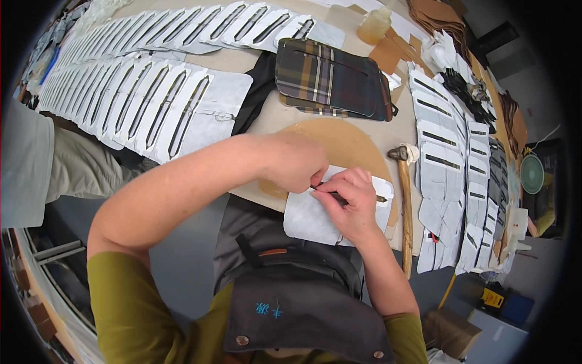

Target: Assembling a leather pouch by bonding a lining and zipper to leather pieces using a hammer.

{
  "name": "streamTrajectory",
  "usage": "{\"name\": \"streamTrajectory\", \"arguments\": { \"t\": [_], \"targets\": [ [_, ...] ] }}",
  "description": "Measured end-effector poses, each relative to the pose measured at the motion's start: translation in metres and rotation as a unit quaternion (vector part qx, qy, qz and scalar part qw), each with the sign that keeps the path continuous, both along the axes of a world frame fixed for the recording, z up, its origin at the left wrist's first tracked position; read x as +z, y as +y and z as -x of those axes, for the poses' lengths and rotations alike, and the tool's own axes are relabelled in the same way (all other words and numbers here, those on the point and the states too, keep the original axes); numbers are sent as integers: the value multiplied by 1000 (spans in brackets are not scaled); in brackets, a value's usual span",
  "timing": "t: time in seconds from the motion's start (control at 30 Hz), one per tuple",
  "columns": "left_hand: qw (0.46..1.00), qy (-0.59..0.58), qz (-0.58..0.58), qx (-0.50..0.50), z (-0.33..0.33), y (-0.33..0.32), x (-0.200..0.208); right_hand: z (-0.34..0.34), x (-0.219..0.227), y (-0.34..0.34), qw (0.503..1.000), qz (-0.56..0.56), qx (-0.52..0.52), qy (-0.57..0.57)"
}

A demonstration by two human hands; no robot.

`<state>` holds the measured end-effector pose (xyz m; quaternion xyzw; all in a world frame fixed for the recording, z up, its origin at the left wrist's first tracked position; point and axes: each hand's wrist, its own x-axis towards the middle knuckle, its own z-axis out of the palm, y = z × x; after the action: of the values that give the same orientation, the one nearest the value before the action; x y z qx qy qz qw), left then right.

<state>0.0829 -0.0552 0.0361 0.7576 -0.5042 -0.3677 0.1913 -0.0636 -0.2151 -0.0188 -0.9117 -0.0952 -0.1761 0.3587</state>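
A pale grey-white panel [312, 217] lies on a round tan board [303, 128] in front of me, with a white slotted piece and a dark strip along its slot. My left hand [294, 162] is closed, its fingertips pinching at the left end of the dark strip. Thumb and fingers of my right hand [350, 197] press together on the same strip, just right of the left fingertips. The strip's pointed right end [381, 198] shows past my right hand. My fingers hide the middle of the slot.
A hammer with a wooden handle [407, 212] lies right of the board. Plaid panels [327, 76] are stacked behind it. Overlapping slotted panels [209, 100] fill the left; more [435, 182] lie right. A plastic bottle [374, 25] stands at back. A person's trousers [82, 161] show left.
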Motion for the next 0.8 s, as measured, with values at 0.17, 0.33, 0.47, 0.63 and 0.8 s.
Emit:
{"name": "streamTrajectory", "arguments": {
  "t": [0.17, 0.33, 0.47, 0.63, 0.8],
  "targets": [
    [977, -60, -133, -154, -8, -21, 19, -1, -1, 1, 1000, -2, 1, -3],
    [979, -97, -103, -144, -11, -10, 8, -4, 1, 1, 1000, -2, 7, 20],
    [978, -139, -5, -155, -12, 3, -4, -3, 4, 0, 999, -2, 6, 41],
    [960, -172, 209, -77, -2, 41, -32, -3, 4, 0, 997, -28, 8, 65],
    [939, -219, 264, 13, 27, 64, -38, -3, 3, -1, 998, -24, 6, 66]
  ]
}}
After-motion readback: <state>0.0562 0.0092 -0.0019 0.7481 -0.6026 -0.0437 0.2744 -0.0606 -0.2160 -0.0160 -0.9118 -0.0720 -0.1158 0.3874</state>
